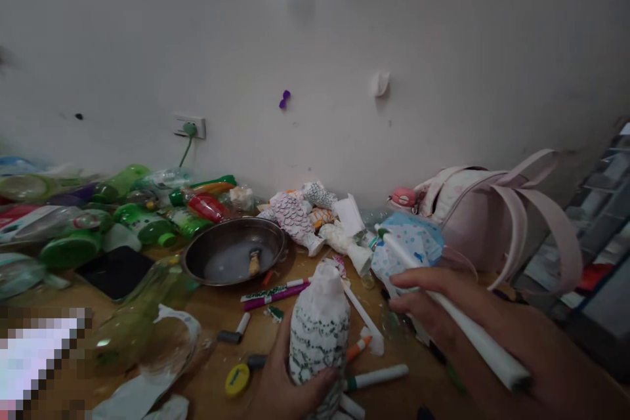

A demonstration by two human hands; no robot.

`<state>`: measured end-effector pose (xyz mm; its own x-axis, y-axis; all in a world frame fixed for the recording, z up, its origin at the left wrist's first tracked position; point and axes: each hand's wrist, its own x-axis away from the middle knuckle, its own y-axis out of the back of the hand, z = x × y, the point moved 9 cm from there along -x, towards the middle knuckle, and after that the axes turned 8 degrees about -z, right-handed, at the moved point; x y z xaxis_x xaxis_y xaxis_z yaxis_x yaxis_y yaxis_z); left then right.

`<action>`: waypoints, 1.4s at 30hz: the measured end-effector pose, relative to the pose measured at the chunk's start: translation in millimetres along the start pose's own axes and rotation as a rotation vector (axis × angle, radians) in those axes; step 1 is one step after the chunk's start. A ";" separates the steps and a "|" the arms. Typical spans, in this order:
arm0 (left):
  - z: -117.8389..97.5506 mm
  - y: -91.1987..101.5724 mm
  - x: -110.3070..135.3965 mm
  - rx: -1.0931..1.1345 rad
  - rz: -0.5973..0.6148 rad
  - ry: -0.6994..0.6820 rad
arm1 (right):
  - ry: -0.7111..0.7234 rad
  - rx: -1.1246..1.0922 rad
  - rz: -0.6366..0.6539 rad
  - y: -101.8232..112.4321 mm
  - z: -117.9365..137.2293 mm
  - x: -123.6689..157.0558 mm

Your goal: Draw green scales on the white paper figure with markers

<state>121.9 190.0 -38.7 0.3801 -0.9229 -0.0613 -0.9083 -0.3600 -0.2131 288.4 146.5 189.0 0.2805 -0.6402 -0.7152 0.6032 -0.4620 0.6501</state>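
Note:
A white, paper-like bottle shape with rows of green scale marks stands upright in my left hand, whose thumb and fingers wrap its lower part. To its right, my right hand pinches a white marker with a green tip. The marker points up and left, apart from the bottle shape. Below lies another white marker with a green end. An orange-tipped marker rests just behind the bottle shape, and a purple marker to its left.
Near the wall sit a metal bowl holding water and a small brush, scale-patterned white paper shapes, and a pink backpack. Plastic bottles crowd the left side. A yellow cap and cut plastic lie in front.

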 end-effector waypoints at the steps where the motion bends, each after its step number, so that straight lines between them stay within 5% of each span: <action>1: -8.2 0.0 1.6 -0.013 -0.015 -0.065 | -0.036 0.012 0.033 -6.3 -1.7 -2.3; 5: -29.9 -5.2 9.5 -0.005 0.016 -0.217 | -0.309 -0.159 0.280 -53.1 -12.1 -4.8; 9: -31.7 -3.2 11.7 -0.043 0.029 -0.219 | -0.221 -0.427 0.417 -95.8 8.0 -12.2; 14: -24.6 -6.8 9.1 -0.031 0.078 -0.090 | -0.242 -0.600 0.476 -120.8 8.0 -13.0; 18: -16.5 -4.2 4.1 0.129 0.068 0.033 | -0.292 -0.552 0.420 -113.3 -10.1 -12.3; 22: 6.4 1.3 -3.1 0.295 0.020 0.374 | -0.305 -0.417 0.273 -75.0 -24.3 -19.6; 26: 12.0 -15.2 -2.2 0.443 0.142 0.710 | -0.362 -0.014 0.486 -61.4 -39.2 -10.5; 29: 7.8 -18.6 -5.0 0.511 0.147 0.734 | -0.281 0.091 0.610 -66.0 -40.5 -3.2; 32: 15.0 -22.9 3.0 0.512 0.195 0.776 | -0.217 0.057 0.583 -72.0 -36.9 -3.1; 35: 16.3 -23.1 5.1 0.471 0.233 0.660 | -0.157 0.077 0.506 -75.3 -29.7 -7.5; 39: -8.7 -16.6 -2.8 0.295 0.232 0.209 | -0.127 0.081 0.415 -77.1 -23.6 -13.1; 42: -15.6 -21.8 1.1 0.297 0.283 0.138 | -0.164 0.023 0.371 -76.5 -25.2 -15.7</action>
<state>139.5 194.7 -18.9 0.0779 -0.9965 -0.0311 -0.8760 -0.0535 -0.4794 256.7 207.3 144.0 0.3521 -0.8545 -0.3819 0.4657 -0.1940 0.8634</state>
